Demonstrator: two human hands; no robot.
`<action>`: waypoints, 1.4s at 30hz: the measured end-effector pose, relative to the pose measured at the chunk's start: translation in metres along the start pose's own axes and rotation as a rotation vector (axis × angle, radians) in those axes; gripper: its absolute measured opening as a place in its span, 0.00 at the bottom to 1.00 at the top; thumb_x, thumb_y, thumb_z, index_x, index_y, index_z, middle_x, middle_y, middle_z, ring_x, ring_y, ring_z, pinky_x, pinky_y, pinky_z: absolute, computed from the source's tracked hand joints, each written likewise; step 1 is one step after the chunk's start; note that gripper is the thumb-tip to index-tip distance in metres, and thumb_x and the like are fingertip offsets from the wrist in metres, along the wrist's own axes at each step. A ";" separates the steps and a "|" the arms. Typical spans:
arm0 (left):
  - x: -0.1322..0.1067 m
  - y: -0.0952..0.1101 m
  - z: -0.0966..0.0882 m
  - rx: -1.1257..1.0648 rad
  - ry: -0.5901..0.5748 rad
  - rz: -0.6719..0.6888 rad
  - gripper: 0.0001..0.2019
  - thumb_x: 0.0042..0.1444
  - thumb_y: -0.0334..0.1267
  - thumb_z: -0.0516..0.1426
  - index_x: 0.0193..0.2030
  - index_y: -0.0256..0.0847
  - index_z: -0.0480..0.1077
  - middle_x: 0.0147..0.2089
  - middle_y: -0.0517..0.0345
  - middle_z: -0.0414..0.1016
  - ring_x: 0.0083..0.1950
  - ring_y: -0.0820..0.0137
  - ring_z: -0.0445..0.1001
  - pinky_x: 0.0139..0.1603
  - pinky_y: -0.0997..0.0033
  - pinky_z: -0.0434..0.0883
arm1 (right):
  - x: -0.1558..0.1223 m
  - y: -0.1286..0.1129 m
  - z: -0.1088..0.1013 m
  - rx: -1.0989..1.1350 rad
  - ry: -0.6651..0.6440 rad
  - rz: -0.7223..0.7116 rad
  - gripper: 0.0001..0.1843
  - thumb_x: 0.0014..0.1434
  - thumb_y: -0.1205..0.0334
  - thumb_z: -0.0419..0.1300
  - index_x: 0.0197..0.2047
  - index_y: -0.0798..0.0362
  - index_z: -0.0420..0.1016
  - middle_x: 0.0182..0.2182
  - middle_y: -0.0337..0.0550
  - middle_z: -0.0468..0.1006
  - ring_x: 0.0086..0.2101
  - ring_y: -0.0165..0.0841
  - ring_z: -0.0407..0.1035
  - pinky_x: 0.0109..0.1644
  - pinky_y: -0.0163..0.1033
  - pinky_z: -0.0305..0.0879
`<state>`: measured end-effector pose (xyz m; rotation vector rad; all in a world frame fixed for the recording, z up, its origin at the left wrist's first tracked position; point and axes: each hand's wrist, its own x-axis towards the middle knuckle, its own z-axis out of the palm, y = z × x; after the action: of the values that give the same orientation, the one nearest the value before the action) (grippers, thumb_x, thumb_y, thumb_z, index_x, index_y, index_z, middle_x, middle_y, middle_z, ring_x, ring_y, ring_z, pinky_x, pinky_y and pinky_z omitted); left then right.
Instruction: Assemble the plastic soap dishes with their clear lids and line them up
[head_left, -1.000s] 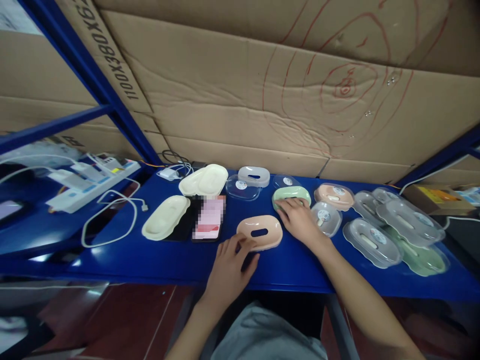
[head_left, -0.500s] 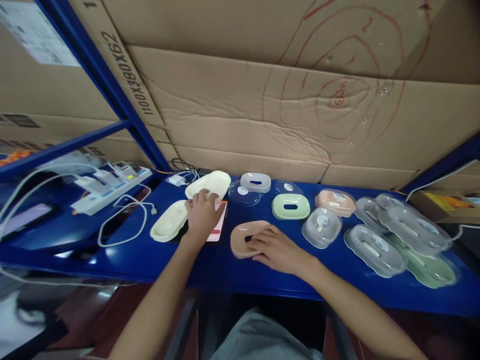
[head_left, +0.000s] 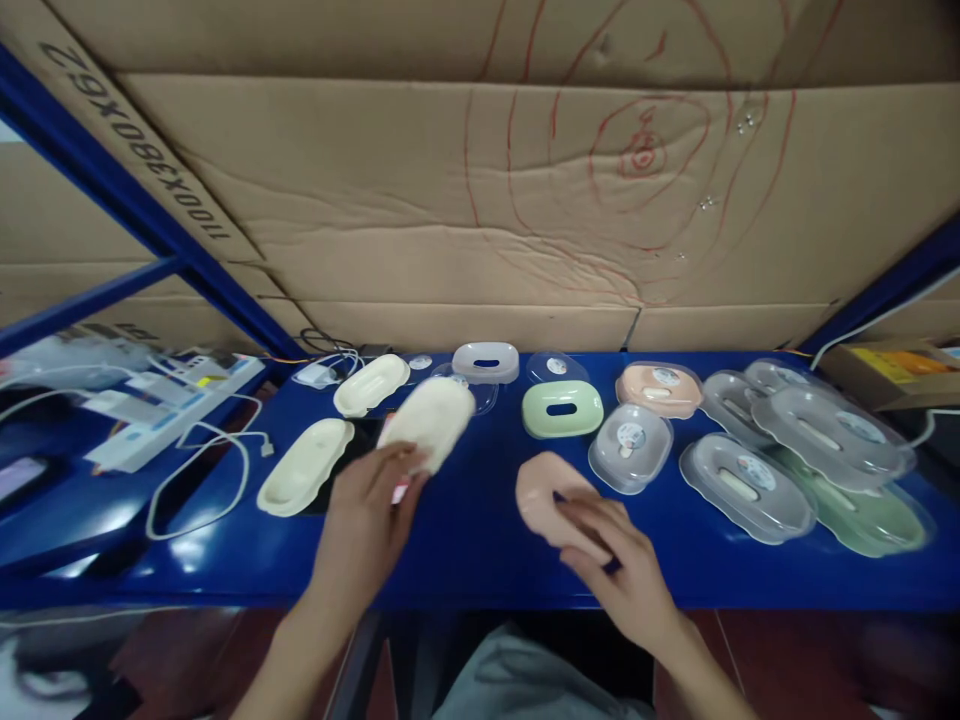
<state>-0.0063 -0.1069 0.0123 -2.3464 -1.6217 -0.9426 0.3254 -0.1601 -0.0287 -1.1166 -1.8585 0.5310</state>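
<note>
My left hand [head_left: 367,520] grips a cream oval tray [head_left: 427,422] by its near end and holds it lifted above the blue shelf [head_left: 465,540]. My right hand [head_left: 622,560] holds a pink oval soap-dish piece [head_left: 544,498], tilted, just over the shelf's front. Two more cream trays [head_left: 304,466] [head_left: 370,384] lie to the left. A green dish piece [head_left: 562,408] and a white one [head_left: 486,362] sit behind.
Clear lids and stacked dishes [head_left: 746,485] crowd the right side, with a pink lidded dish [head_left: 658,387]. A power strip [head_left: 165,420] and white cables [head_left: 199,470] lie at left. A cardboard wall [head_left: 525,200] stands behind; a phone lies partly hidden under my left hand.
My left hand has lifted a cream tray off the pile at the back and brought it toward me. My right hand has picked up the pink piece and drawn it nearer.
</note>
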 end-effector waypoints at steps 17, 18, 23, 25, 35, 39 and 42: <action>-0.081 0.046 0.035 -0.259 -0.243 0.019 0.30 0.71 0.43 0.61 0.77 0.56 0.61 0.79 0.44 0.59 0.77 0.49 0.67 0.70 0.44 0.74 | 0.006 -0.031 0.025 -0.281 -0.290 -0.230 0.17 0.76 0.62 0.59 0.65 0.46 0.74 0.61 0.44 0.82 0.64 0.40 0.71 0.73 0.57 0.61; -0.080 0.044 0.035 -0.259 -0.265 0.041 0.31 0.72 0.43 0.61 0.78 0.56 0.60 0.79 0.45 0.60 0.77 0.48 0.66 0.71 0.43 0.74 | 0.008 -0.032 0.029 -0.292 -0.308 -0.242 0.17 0.76 0.62 0.59 0.65 0.46 0.74 0.61 0.44 0.81 0.65 0.40 0.71 0.74 0.58 0.59; -0.081 0.039 0.042 -0.270 -0.242 0.026 0.31 0.72 0.44 0.61 0.79 0.56 0.59 0.79 0.45 0.62 0.76 0.50 0.69 0.69 0.45 0.76 | 0.010 -0.028 0.042 -0.331 -0.344 -0.273 0.20 0.74 0.64 0.60 0.67 0.48 0.72 0.64 0.47 0.79 0.68 0.41 0.68 0.78 0.62 0.56; -0.082 0.042 0.043 -0.264 -0.221 0.013 0.29 0.72 0.44 0.61 0.77 0.55 0.62 0.78 0.45 0.63 0.75 0.50 0.69 0.69 0.45 0.76 | 0.012 -0.027 0.038 -0.299 -0.375 -0.275 0.22 0.74 0.63 0.60 0.69 0.48 0.71 0.66 0.48 0.78 0.69 0.42 0.66 0.78 0.63 0.57; -0.079 0.047 0.036 -0.404 -0.254 -0.148 0.27 0.66 0.39 0.66 0.70 0.57 0.71 0.78 0.51 0.64 0.75 0.51 0.70 0.72 0.46 0.73 | 0.146 -0.005 0.067 -0.513 -0.285 -0.198 0.35 0.73 0.50 0.63 0.77 0.52 0.62 0.76 0.63 0.60 0.73 0.56 0.58 0.74 0.65 0.62; -0.078 0.043 0.033 -0.477 -0.291 -0.200 0.34 0.64 0.37 0.67 0.75 0.58 0.65 0.79 0.51 0.63 0.77 0.53 0.68 0.74 0.45 0.71 | 0.189 0.005 0.104 -0.670 -0.347 -0.215 0.42 0.66 0.51 0.71 0.76 0.52 0.62 0.76 0.64 0.59 0.74 0.60 0.55 0.74 0.67 0.58; -0.078 0.042 0.031 -0.518 -0.320 -0.234 0.38 0.65 0.40 0.67 0.78 0.58 0.59 0.79 0.49 0.63 0.78 0.53 0.66 0.75 0.45 0.70 | 0.193 0.010 0.105 -0.681 -0.330 -0.219 0.26 0.71 0.58 0.64 0.70 0.53 0.71 0.70 0.60 0.70 0.69 0.56 0.63 0.70 0.63 0.63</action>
<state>0.0263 -0.1729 -0.0467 -2.8066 -2.0066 -1.2059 0.2003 0.0193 -0.0011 -1.2761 -2.5157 -0.0730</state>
